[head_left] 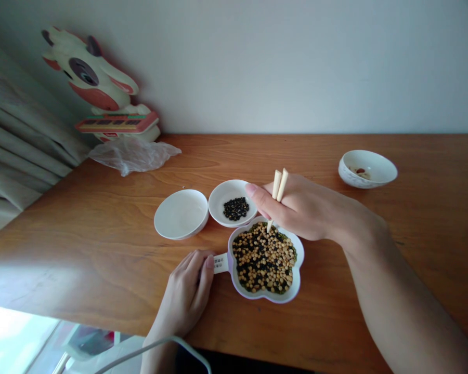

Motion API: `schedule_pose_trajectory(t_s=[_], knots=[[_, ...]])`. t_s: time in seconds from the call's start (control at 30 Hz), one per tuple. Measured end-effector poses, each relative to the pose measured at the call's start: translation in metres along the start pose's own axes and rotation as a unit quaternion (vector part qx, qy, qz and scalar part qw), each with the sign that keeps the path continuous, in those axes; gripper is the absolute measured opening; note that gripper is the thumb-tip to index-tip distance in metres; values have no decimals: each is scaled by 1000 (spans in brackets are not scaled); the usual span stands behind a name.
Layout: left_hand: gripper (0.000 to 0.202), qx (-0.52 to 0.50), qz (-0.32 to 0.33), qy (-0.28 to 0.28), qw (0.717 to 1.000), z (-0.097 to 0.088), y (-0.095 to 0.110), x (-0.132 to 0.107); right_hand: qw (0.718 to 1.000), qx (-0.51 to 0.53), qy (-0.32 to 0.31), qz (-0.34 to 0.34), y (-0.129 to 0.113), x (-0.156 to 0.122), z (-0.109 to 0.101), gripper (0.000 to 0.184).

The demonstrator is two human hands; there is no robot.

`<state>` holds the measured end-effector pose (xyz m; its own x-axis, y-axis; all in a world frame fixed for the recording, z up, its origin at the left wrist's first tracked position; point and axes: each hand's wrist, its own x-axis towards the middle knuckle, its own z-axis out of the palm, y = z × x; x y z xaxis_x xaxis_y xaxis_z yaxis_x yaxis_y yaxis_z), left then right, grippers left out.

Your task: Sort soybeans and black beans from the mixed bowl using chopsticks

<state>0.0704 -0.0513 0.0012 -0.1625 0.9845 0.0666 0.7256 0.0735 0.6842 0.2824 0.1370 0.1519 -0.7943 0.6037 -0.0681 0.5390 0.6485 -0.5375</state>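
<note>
My left hand (190,291) grips the short handle (220,263) of a flower-shaped white dish (270,297) with a lilac edge. Mixed beans (263,259), yellowish, black and green, cover the dish's bottom. Over its far right rim, my right hand (296,208) is closed on a pair of pale chopsticks (279,187). Their lower tips reach down to the beans; whether a bean is between them I cannot tell. Just behind the dish stands a small white bowl (217,199) with a heap of black beans (236,208). Beside it on the left is a white bowl (181,214) with nothing visible inside.
A white bowl (386,169) with a few small bits in it stands at the back right. At the back left are a cow-shaped toy keyboard (117,122) and a crumpled clear plastic bag (136,156). A grey cable (175,340) crosses near the wooden table's (101,249) front edge.
</note>
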Motion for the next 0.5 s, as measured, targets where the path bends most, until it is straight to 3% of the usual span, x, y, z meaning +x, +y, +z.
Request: schedule_pose_trajectory(t_s=[0.5], knots=[[23, 1, 7, -3, 1000, 0, -2, -1, 1000, -15, -1, 13, 3, -3, 1, 62]])
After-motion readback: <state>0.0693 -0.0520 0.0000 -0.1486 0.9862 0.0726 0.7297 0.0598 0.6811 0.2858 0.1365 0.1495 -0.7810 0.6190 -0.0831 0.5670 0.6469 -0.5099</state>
